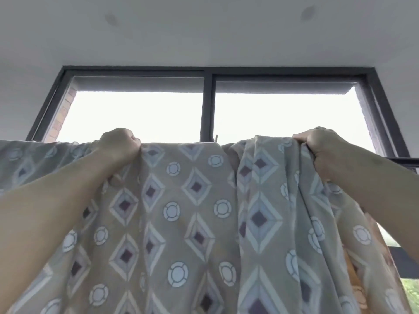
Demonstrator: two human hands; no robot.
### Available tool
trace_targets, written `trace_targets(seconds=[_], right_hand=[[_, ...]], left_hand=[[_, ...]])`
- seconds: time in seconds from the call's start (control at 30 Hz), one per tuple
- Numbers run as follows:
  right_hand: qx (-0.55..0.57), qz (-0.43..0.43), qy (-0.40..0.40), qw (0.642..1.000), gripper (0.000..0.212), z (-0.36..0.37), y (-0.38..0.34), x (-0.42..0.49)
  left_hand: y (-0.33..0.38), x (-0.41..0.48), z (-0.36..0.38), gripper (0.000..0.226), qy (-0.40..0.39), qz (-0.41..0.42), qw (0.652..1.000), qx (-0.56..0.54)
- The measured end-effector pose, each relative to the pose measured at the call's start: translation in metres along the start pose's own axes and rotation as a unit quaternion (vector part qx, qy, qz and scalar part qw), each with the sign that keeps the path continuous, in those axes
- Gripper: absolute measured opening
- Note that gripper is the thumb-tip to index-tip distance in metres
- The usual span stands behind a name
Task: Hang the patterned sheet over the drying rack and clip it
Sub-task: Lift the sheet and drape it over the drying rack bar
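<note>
A beige patterned sheet (181, 211) with diamond and ring motifs hangs in front of me and fills the lower half of the view. Its top edge lies along a high horizontal line. My left hand (119, 147) is fisted on the top edge at the left. My right hand (322, 148) grips a bunched fold of the sheet at the right. A short length of dark rack bar (403, 161) shows to the right of my right hand; the rest of the bar is hidden under the cloth. A small clip-like tip (216, 138) pokes up above the sheet's edge near the middle.
Behind the sheet is a wide black-framed window (207, 105) with bright sky. A grey ceiling (204, 30) is overhead. Brick shows at the window's left side (65, 112). Greenery (411, 293) is visible at the lower right past the sheet.
</note>
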State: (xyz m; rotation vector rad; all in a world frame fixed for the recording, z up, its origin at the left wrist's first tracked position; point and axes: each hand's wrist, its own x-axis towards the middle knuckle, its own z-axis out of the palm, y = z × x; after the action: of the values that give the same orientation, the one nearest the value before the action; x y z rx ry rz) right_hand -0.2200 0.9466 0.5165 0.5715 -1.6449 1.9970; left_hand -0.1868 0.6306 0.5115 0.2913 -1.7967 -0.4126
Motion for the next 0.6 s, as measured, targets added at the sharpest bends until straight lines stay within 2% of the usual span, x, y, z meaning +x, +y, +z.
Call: trace_targets(seconds=[0.03,0.1,0.2,0.27,0.33,0.4,0.53,0.6], right_hand=[[-0.015,0.007,-0.027,1.0,0.033,0.003,0.0,-0.003],[-0.05,0.005,-0.057,0.997,0.033,0.013,-0.003,-0.011],[-0.07,-0.008,-0.081,0.994,0.028,0.022,-0.01,-0.021],[-0.094,-0.002,-0.098,0.991,0.021,0.02,-0.011,-0.026],[-0.142,0.008,-0.098,0.985,0.015,0.019,-0.01,-0.029],[-0.154,0.0,-0.078,0.985,0.018,0.02,-0.009,-0.028],[-0.148,0.006,-0.052,0.988,0.028,0.01,-0.011,-0.02],[-0.145,-0.001,-0.011,0.989,0.028,-0.001,-0.01,-0.015]], left_hand=[[0.013,-0.004,0.001,0.026,-0.001,0.008,1.0,0.002],[0.049,-0.019,0.006,0.027,-0.011,0.076,0.996,-0.038],[0.091,-0.045,0.016,0.046,-0.116,0.184,0.974,-0.066],[0.093,-0.047,0.019,0.049,-0.119,0.21,0.968,-0.071],[0.083,-0.043,0.016,0.039,-0.096,0.212,0.965,-0.124],[0.069,-0.04,0.012,0.031,-0.076,0.202,0.964,-0.153],[0.028,-0.032,-0.004,0.026,-0.036,0.15,0.978,-0.143],[0.011,-0.026,-0.013,0.027,-0.018,0.107,0.985,-0.134]])
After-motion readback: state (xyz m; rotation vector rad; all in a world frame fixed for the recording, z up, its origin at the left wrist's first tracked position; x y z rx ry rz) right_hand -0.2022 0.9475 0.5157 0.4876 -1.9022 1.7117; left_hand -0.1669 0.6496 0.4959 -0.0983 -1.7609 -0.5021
